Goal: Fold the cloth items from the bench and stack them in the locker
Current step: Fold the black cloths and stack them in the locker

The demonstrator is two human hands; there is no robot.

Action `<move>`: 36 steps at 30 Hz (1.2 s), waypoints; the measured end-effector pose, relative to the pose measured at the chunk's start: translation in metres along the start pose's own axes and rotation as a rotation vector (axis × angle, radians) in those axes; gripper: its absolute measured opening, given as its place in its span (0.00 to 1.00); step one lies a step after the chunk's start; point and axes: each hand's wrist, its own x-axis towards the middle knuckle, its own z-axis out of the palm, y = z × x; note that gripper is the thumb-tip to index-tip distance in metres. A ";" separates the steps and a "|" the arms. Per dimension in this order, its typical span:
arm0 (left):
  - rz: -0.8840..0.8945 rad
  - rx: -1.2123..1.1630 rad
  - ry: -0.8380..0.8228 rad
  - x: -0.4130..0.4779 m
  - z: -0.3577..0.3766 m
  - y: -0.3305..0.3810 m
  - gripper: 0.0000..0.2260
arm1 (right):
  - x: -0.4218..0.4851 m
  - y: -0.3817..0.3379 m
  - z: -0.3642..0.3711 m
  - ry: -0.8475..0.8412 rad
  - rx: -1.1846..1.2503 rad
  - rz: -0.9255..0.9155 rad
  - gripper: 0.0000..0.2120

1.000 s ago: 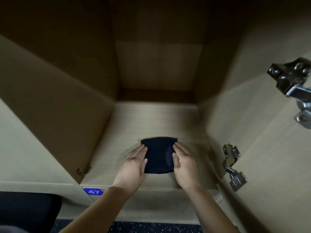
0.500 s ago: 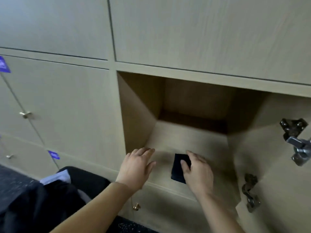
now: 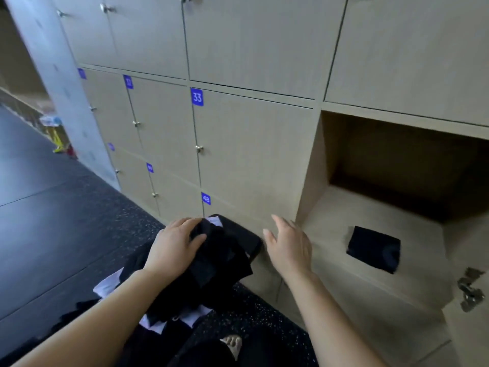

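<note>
A small folded dark cloth (image 3: pixel 374 249) lies flat near the front of the open locker (image 3: pixel 330 226) at the right. A heap of black cloth (image 3: pixel 219 263) with white pieces (image 3: pixel 105 287) sits on the black bench (image 3: pixel 251 242) below the locker wall. My left hand (image 3: pixel 174 245) lies on top of the heap, fingers and thumb curled round a fold of black cloth. My right hand (image 3: pixel 288 247) hovers empty with straight fingers between the bench end and the locker's left edge.
Closed wooden locker doors, one numbered 33 (image 3: pixel 197 97), fill the wall to the left and above. The open door's metal hinge (image 3: pixel 471 290) sticks out at the lower right. Dark floor (image 3: pixel 53 221) stretches left; a bare foot (image 3: pixel 232 344) shows below the bench.
Both hands let go of the folded cloth and left the locker. The view swung left; my left hand went down onto the heap on the bench, and the right hand followed.
</note>
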 end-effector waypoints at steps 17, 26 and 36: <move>-0.453 -0.108 -0.054 -0.085 0.009 -0.165 0.20 | -0.055 -0.094 0.141 -0.314 -0.025 -0.273 0.17; -0.582 -0.147 -0.046 -0.033 0.040 -0.243 0.18 | 0.003 -0.169 0.227 -0.422 -0.007 -0.391 0.14; -0.727 -0.206 -0.171 -0.009 0.088 -0.284 0.19 | 0.018 -0.178 0.293 -0.467 -0.144 -0.257 0.18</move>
